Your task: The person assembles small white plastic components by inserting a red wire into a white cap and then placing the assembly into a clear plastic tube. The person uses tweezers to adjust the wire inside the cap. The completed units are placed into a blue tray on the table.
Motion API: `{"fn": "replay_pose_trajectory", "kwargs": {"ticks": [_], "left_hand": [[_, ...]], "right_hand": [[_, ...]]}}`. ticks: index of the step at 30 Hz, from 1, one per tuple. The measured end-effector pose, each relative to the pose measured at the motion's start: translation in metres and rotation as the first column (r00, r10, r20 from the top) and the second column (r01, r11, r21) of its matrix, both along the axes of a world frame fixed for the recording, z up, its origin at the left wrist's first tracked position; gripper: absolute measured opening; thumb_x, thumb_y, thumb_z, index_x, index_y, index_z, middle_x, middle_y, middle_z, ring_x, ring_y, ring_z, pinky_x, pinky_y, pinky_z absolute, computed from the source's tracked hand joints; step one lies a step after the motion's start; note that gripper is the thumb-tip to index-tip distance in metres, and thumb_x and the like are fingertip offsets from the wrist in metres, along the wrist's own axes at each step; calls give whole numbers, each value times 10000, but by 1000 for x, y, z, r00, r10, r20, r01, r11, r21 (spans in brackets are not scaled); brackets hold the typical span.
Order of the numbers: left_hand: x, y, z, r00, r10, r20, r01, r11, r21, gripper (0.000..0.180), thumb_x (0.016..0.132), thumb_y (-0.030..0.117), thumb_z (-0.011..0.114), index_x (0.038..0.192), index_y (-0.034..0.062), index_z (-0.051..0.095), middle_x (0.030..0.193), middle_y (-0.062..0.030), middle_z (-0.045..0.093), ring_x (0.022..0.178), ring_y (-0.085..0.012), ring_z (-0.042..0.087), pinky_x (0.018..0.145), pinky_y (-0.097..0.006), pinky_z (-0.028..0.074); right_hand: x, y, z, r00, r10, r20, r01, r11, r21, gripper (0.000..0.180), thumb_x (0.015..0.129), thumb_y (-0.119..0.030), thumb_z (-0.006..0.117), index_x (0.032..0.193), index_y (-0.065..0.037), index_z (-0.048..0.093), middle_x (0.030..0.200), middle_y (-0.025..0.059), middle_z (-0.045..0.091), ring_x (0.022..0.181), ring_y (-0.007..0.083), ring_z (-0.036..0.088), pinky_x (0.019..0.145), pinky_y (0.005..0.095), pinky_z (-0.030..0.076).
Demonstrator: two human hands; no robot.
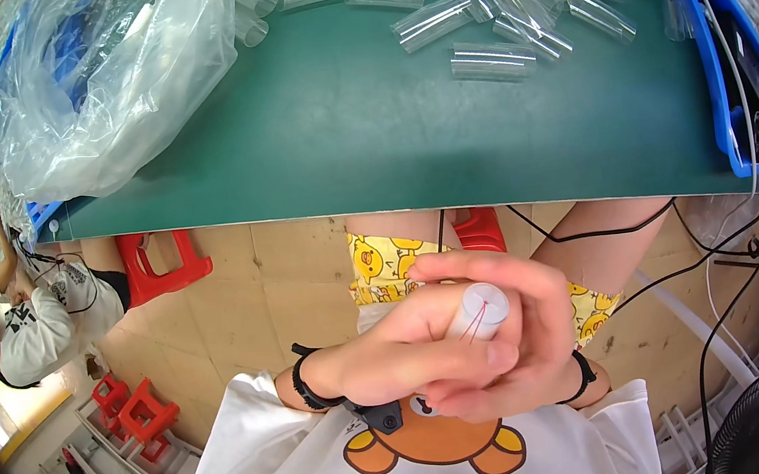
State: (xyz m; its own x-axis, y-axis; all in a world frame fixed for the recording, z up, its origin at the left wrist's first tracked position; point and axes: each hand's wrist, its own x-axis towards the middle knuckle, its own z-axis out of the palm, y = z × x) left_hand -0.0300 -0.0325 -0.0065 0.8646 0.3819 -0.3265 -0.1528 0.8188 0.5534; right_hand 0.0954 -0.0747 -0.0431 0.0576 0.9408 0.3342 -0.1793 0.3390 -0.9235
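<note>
Both my hands are held together above my lap, in front of the table edge. A small white cylinder [482, 310] with a thin red thread across its round end is between them. My left hand [393, 341] closes round it, the thumb lying along its near side. My right hand [538, 312] cups round the cylinder and the left hand from the right, with its fingers curled. The cylinder's lower part is hidden by the hands. Black bands circle both wrists.
Many clear plastic tubes [491, 61] lie across the far part of the green table [366, 133]. A large clear plastic bag [123, 108] stands at the far left. Blue bins [712, 68] line the right edge. Black cables [590, 230] hang below. Another person [55, 318] works at left near red stools [163, 270].
</note>
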Motion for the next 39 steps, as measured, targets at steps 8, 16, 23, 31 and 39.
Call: {"fn": "replay_pose_trajectory", "kwargs": {"ticks": [8,16,23,31,39], "left_hand": [[5,-15,-5,908,208,363,-85,941,-326,144,859,164,471,802,33,459,590,24,448,487,-28,387,435,-189,296],[17,-20,-3,841,222,494,-16,922,-388,208,861,242,465,844,36,448,637,-9,474,503,-56,425,441,-199,325],[23,-19,-11,840,191,507,12,929,-369,274,863,310,460,880,38,437,677,-38,496,517,-81,458,447,-207,351],[14,-13,2,871,115,478,22,962,-273,354,865,388,453,923,40,425,723,-71,522,532,-109,496,453,-217,381],[18,-11,3,916,37,400,20,990,-136,436,867,466,447,965,43,413,769,-103,548,548,-137,534,460,-227,410]], "right_hand": [[-35,12,3,923,-382,-54,378,870,317,317,676,-222,658,880,-7,546,953,190,516,632,291,590,475,305,443],[-34,14,15,955,-275,-111,296,863,409,396,671,-212,689,960,0,520,997,183,518,694,288,583,544,314,443],[-26,15,6,963,-249,-104,269,867,420,473,667,-204,715,1029,6,497,1035,177,519,749,285,577,603,322,443],[-13,9,20,991,-35,-126,83,911,403,565,662,-195,746,1108,13,470,1079,170,520,811,282,569,672,330,443],[9,1,34,977,89,-192,-40,968,246,659,657,-186,776,1188,21,444,1122,163,522,874,279,562,740,339,443]]}}
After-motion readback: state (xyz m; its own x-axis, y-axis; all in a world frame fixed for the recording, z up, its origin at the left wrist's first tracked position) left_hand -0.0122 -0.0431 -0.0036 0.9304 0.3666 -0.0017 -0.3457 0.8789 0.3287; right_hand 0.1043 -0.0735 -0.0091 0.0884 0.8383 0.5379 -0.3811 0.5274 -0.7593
